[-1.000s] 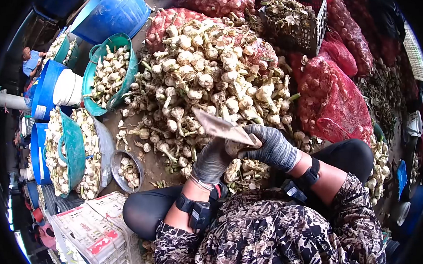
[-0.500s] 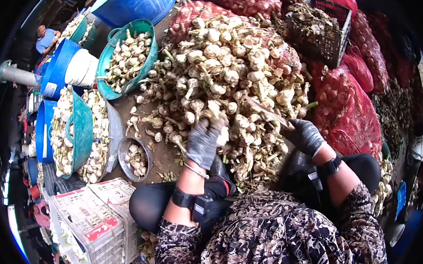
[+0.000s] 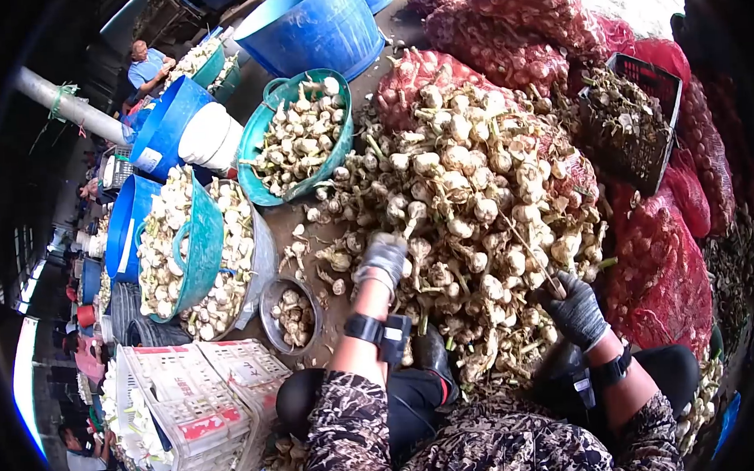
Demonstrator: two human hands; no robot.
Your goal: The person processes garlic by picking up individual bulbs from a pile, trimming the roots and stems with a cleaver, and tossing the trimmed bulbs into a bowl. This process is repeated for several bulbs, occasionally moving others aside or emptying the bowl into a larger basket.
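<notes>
My left hand (image 3: 384, 259), in a grey glove, is at the near left side of a big heap of garlic (image 3: 467, 171) with stems and roots on. Its fingers are blurred, and whether a bulb is in them does not show. Just beyond the fingertips lies a garlic bulb (image 3: 416, 212). My right hand (image 3: 575, 310), gloved too, is closed around the wooden handle of a knife (image 3: 527, 249). The thin blade points up and left over the heap.
Left of the heap stand a green basket (image 3: 343, 156) of garlic, a metal bowl (image 3: 316, 328) with bulbs and a white crate (image 3: 194, 399). Red mesh sacks (image 3: 656, 280) and a black crate (image 3: 658, 157) of scraps are on the right. A person (image 3: 148, 68) sits far left.
My left hand has moved left and away from me across the heap, off the knife. My right hand keeps the knife, its blade now steeper. The view has swung left, shifting the scene rightward.
</notes>
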